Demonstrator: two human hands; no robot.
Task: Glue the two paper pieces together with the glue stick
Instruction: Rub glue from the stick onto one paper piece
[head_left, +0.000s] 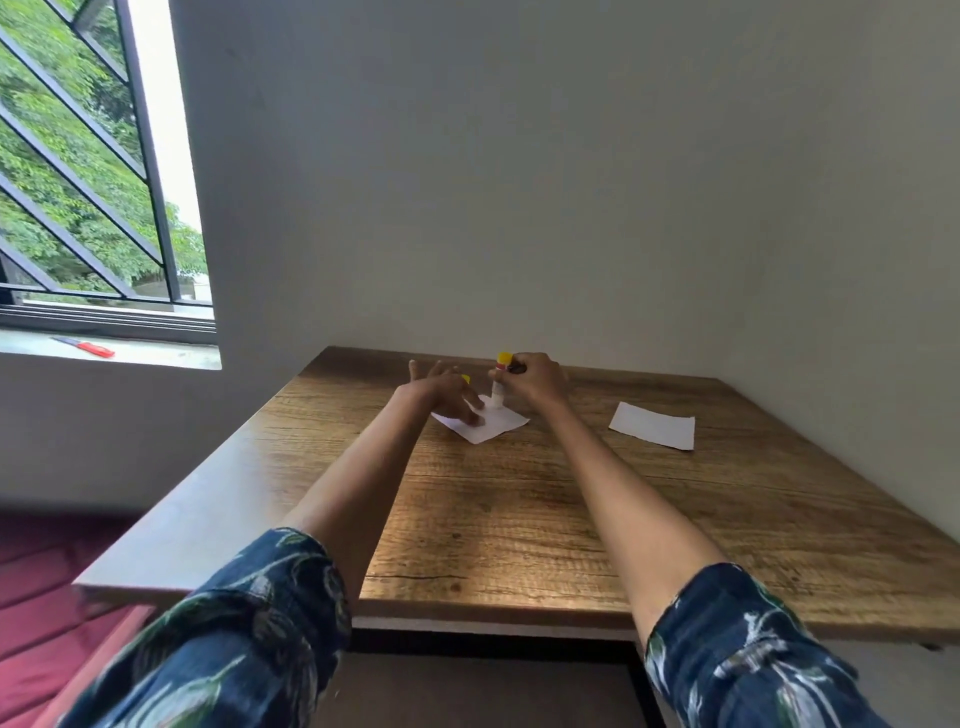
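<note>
Head view: gluing underway. Right hand (535, 382) fingers closed on glue stick (500, 387), tip on first paper (480, 422); left hand (444, 392) fingers spread, pinning it. Second paper (653, 424) lying well apart on desk (519, 509), not yet joined.

The table (519, 499) is finished in brown wood grain with darker streaks and knots. Two white paper pieces are seen: one (491, 428) near the centre, one (653, 424) to the right. The glue stick (501, 382) is white-bodied with a yellow end and a red band. A small yellow item (466, 379) is seen by the left hand. Both sleeves (249, 639) are dark blue, printed with pale leaf shapes. The wall (519, 182) is plain grey-white. A red object (85, 346) is seen on the grey sill, behind black window bars (150, 156) and green foliage. A dark red cushion (47, 587) is seen at lower left.
</note>
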